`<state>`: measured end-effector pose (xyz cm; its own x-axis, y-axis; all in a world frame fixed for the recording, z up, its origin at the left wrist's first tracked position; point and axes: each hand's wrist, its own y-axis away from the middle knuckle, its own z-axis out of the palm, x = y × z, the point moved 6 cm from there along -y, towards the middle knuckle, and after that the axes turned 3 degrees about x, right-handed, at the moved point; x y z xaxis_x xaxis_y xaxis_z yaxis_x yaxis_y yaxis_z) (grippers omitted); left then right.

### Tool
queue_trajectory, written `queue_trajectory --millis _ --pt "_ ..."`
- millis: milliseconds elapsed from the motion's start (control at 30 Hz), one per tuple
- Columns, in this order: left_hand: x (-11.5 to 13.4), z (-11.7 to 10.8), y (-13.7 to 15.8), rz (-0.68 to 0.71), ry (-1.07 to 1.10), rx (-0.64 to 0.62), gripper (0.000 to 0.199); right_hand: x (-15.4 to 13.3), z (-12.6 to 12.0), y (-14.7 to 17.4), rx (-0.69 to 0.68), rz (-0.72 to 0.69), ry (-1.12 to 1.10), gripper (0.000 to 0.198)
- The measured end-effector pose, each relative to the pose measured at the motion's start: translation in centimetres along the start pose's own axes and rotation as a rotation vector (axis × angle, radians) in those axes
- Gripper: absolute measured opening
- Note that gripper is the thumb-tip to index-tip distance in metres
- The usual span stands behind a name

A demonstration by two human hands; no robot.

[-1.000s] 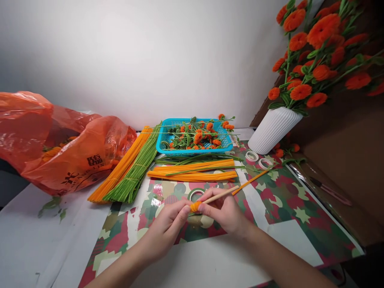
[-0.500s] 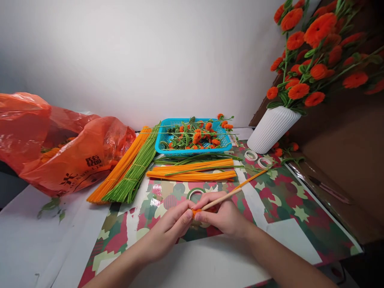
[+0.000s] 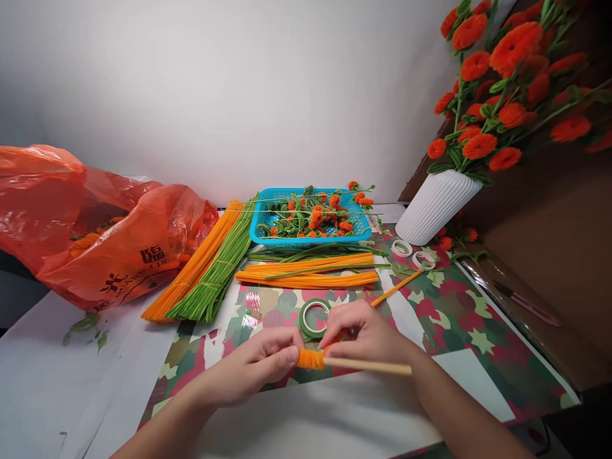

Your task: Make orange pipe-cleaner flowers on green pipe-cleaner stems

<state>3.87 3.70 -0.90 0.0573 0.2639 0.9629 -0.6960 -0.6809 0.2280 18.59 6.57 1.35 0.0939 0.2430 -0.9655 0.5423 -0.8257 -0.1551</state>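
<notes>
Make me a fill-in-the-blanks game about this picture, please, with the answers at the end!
1. The fuzzy coil between the left hand and the right hand is coloured ____.
2. Near the ribbed vase lie ____ white tape rolls.
3. The tape roll nearest the hands has a ____ outer ring.
4. Small flowers lie in a ____ basket.

Missing words: orange; two; green; blue.
</notes>
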Motion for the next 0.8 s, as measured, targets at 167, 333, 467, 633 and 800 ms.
queue_trajectory --millis 167,333,467,633,800 --pt "0.9 -0.7 0.3 -0.086 -0.540 0.045 0.031 -1.4 -0.5 0.1 -0.022 -0.253 0.576 0.026" --pt "1.4 -1.7 -0.2 -0.001 -0.881 0.319 0.028 -1.6 -0.3 0.4 0.140 -0.389 0.855 0.020" --pt "1.0 -2.0 -0.3 0.031 -0.856 0.490 0.026 -2.1 0.3 0.7 0.324 -0.407 0.834 0.015" --pt "1.3 -2.3 0.0 0.121 -0.634 0.628 0.028 -2.1 0.9 0.7 0.289 -0.387 0.709 0.018" --pt "0.1 -2.5 -0.3 0.111 -0.160 0.543 0.036 -2.3 0.0 0.6 0.302 -0.320 0.503 0.019"
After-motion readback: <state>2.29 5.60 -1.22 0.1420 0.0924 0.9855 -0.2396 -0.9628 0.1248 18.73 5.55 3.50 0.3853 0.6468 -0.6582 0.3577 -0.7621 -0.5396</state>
